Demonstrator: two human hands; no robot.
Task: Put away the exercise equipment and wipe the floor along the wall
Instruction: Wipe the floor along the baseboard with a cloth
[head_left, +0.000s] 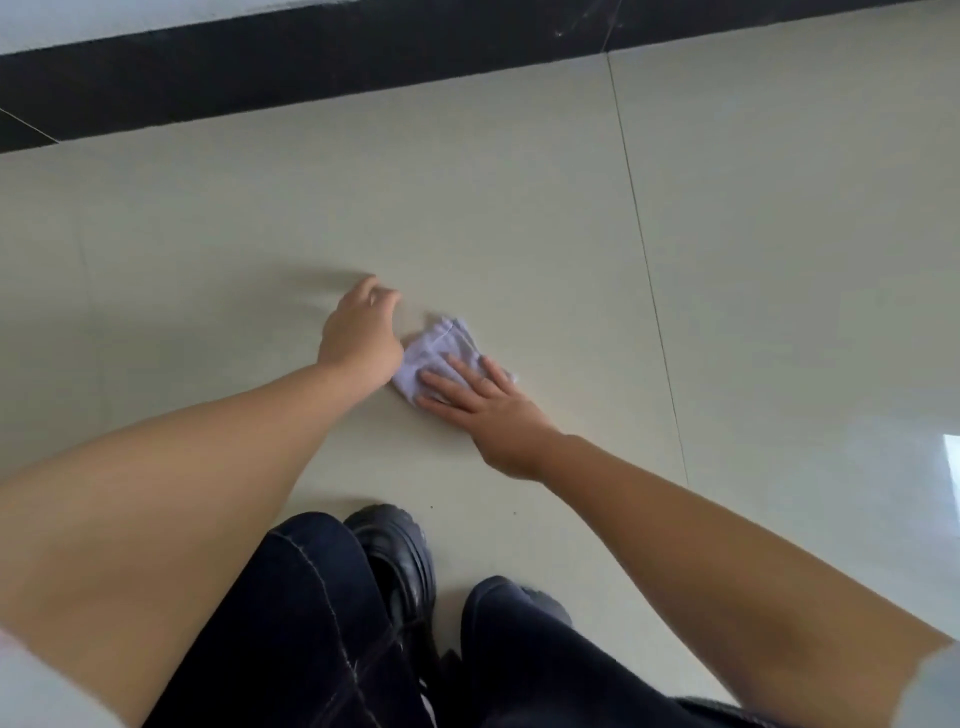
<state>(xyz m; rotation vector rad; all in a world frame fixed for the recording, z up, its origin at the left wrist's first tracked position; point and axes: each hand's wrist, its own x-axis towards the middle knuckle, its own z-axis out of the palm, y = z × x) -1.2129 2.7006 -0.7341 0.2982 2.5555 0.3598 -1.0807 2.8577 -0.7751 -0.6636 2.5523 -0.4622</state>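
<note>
You are crouched over the floor (519, 208) with a small pale cloth (436, 353) lying on the tile, well short of the black baseboard (311, 78) that runs along the wall. Your right hand (483, 405) lies flat on the near edge of the cloth, fingers straight and slightly spread, pressing it down. Your left hand (361, 332) sits just beside the cloth on its left; its fingers look loosely curled with the tips at the tile, and you cannot tell from here whether they catch the cloth's edge or hold nothing. No exercise equipment shows, so that part looks dealt with, or it is out of sight.

The main risk is coverage. The cloth is bunched into a small wad, so each stroke cleans only a narrow band, and you could easily leave strips untouched. It also sits apart from the baseboard, and the strip right against the wall is what the task asks for.

Only your fingers cover the cloth, not your palm. Push hard and it may slide out from under them, or roll up further.

The tile looks glossy. With your weight pitched forward over your shoes (395, 551), a damp patch underfoot could make you slip.
</note>
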